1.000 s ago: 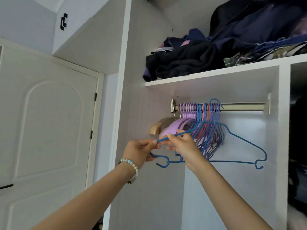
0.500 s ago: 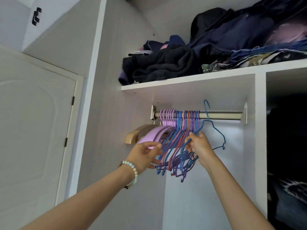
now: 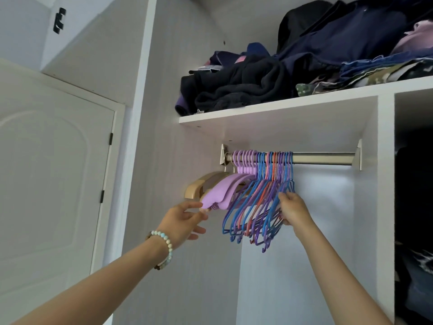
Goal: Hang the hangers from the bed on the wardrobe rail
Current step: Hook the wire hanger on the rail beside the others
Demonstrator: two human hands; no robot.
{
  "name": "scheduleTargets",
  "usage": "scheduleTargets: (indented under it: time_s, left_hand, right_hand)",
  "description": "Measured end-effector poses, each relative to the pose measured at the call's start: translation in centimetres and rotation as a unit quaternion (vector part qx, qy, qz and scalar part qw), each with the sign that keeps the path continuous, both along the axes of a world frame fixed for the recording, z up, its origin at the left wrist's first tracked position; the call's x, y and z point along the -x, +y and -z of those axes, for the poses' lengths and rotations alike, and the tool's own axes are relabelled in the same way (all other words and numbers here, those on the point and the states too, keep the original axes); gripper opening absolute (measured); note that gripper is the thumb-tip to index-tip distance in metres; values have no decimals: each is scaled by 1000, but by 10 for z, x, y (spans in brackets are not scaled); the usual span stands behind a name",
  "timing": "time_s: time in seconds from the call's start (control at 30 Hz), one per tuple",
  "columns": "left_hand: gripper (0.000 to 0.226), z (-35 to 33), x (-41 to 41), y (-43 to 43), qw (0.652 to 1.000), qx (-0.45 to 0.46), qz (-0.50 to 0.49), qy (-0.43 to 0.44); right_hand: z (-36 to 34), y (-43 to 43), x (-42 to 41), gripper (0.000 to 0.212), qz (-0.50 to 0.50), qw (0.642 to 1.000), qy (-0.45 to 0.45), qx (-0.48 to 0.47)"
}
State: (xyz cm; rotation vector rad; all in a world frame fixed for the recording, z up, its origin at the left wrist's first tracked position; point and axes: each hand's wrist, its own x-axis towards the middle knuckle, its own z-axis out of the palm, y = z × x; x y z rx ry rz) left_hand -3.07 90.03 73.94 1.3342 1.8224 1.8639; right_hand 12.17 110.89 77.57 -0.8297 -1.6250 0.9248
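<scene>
Hanging bunched at the left end of the wardrobe rail point(image 3: 321, 158), the thin blue and purple wire hangers point(image 3: 255, 207) slope down leftward, the right hand point(image 3: 293, 211) pinching their rightmost frame while the left hand point(image 3: 185, 221) hovers spread and empty below the lilac hangers point(image 3: 220, 195).

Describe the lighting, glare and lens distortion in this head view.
Head view: soft daylight, with a bright washed-out patch on the back panel beneath the rail, which shows a mild sheen; the right-hand compartment is nearly black; wide-angle bending tilts the wardrobe's uprights and door frame; the hangers and both hands stay reasonably sharp.
</scene>
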Motion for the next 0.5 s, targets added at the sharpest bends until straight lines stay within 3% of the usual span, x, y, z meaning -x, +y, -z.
scheduleTargets:
  time_s: [0.17, 0.27, 0.5]
  left_hand:
    - [28, 9, 7, -28, 1000, -8, -16, 0]
    - [31, 14, 17, -57, 998, -4, -51, 48]
    - [49, 33, 51, -185, 968, 39, -190, 158]
  right_hand:
    - [17, -25, 2, 54, 89, 985, -84, -119]
    - [20, -62, 13, 54, 100, 967, -105, -211]
    - [30, -187, 94, 51, -46, 944, -99, -310]
